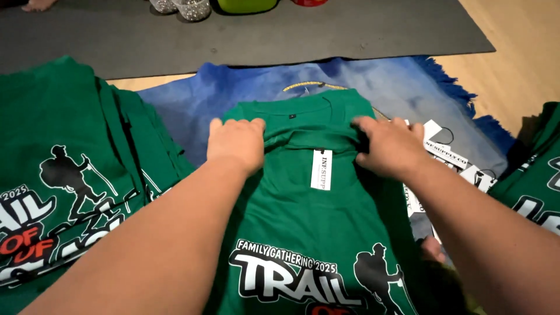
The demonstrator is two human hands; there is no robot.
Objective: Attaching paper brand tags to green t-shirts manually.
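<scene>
A green T-shirt (303, 233) lies in the middle of the frame, its neckline toward the top and a white printed design with a dark hiker figure near the bottom edge. A white hang tag (321, 170) sits on its chest, just below a fold of cloth that runs across the shirt under the collar. The left hand (236, 143), left of centre, is laid palm down on the left end of that fold, fingers curled over the bunched cloth and gripping it. The right hand (389, 146), right of centre, presses on the right end of the same fold, with its fingertips tucked into the cloth (whether it truly pinches the cloth or only pushes it down cannot be told). Both forearms run in from the lower corners of the frame.

The shirt rests on a blue rug (402, 87) with a fringed edge at the upper right. Just beside the right hand, on the rug, lie several loose white tags (446, 153) with black strings. A stack of green shirts (64, 175) with the same print fills the left side of the frame, and more green shirts (536, 181) show at the right edge. Across the top lies a dark grey mat (245, 35), with wooden floor (519, 46) at the upper right.
</scene>
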